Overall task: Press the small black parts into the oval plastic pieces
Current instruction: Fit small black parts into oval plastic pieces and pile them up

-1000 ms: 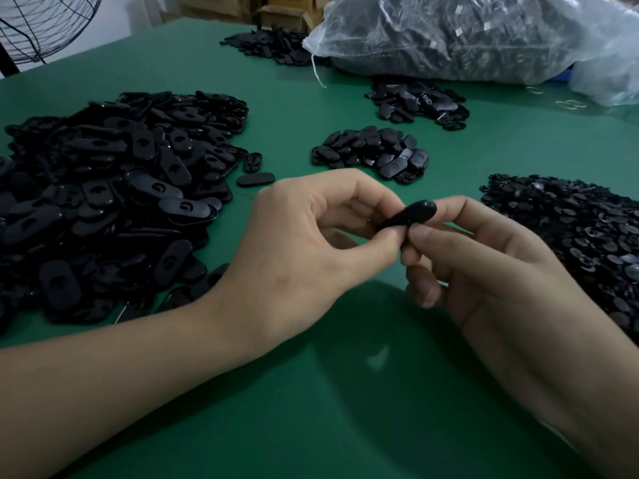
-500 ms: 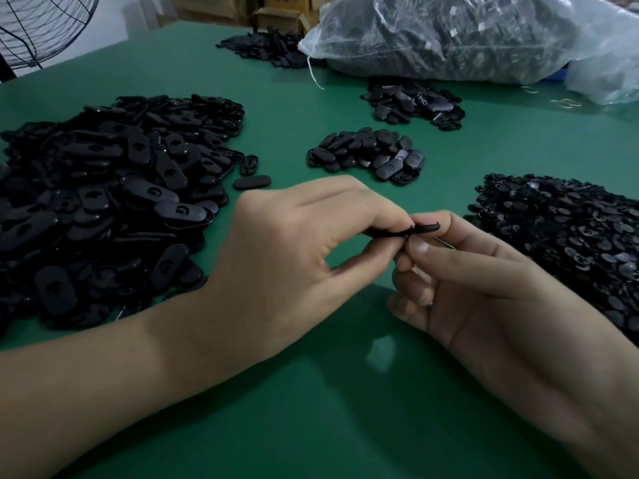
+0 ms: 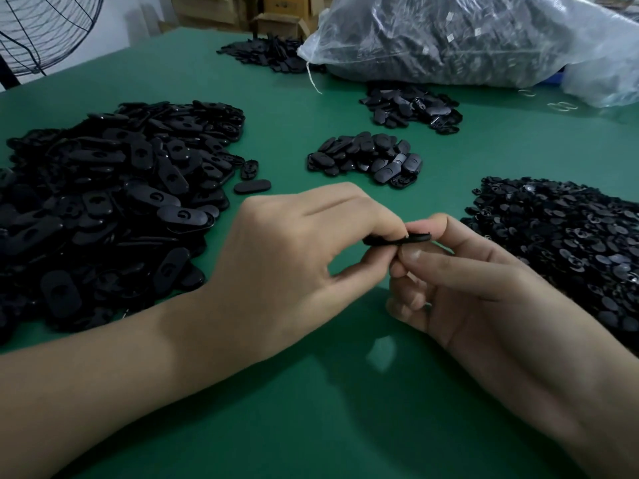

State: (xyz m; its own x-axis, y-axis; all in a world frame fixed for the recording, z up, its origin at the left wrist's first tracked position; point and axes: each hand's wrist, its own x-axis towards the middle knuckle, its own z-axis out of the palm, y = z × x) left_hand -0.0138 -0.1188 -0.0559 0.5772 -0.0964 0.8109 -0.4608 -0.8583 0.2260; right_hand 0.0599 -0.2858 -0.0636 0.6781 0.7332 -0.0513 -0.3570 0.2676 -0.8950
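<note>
Oval piece point(image 3: 397, 239) now edge-on, was tilted; left hand point(image 3: 294, 257) and right hand point(image 3: 484, 288) fingers point(image 3: 449, 233) pinch it, press likely underway; parts pile point(image 3: 560, 243) at 3 o'clock.

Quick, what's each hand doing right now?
Left hand: pinching the oval piece.
Right hand: pinching the same oval piece.

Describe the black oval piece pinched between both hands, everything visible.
The black oval plastic piece is seen nearly edge-on: thin, flat, matte, with a raised rim at its right end. It lies roughly level above the green table, not touching it. The left hand pinches its left part, thumb below; the right hand pinches its right end. Whether a small part is seated cannot be told.
</note>
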